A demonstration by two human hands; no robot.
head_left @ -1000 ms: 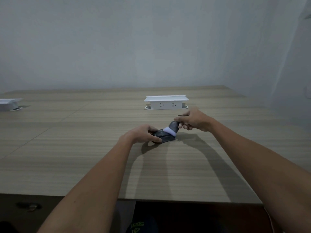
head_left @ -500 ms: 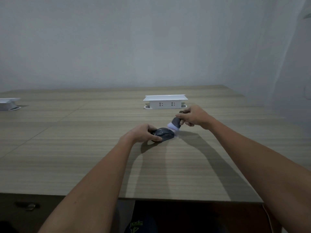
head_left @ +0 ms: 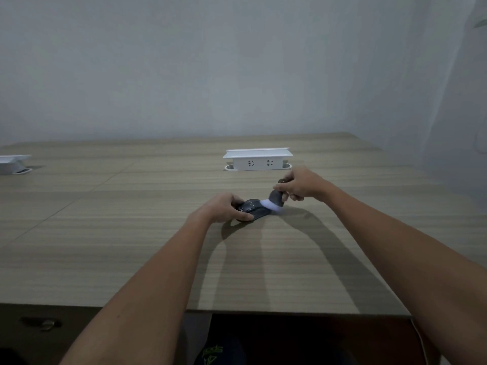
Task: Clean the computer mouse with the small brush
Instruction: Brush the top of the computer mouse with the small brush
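A dark grey computer mouse lies on the wooden table, a little right of centre. My left hand grips its left side, thumb along the near edge. My right hand is closed on the dark handle of a small brush. The brush's white bristles rest against the right end of the mouse, and the handle tilts up to the right. My fingers hide most of the handle.
A white pop-up socket box stands just behind my right hand. A second white box sits at the far left edge. The table's near edge runs across the bottom, with a drawer handle below it.
The brush has stroked off the top of the mouse toward its right end; my right hand moved slightly right and back. My left hand stays on the mouse.
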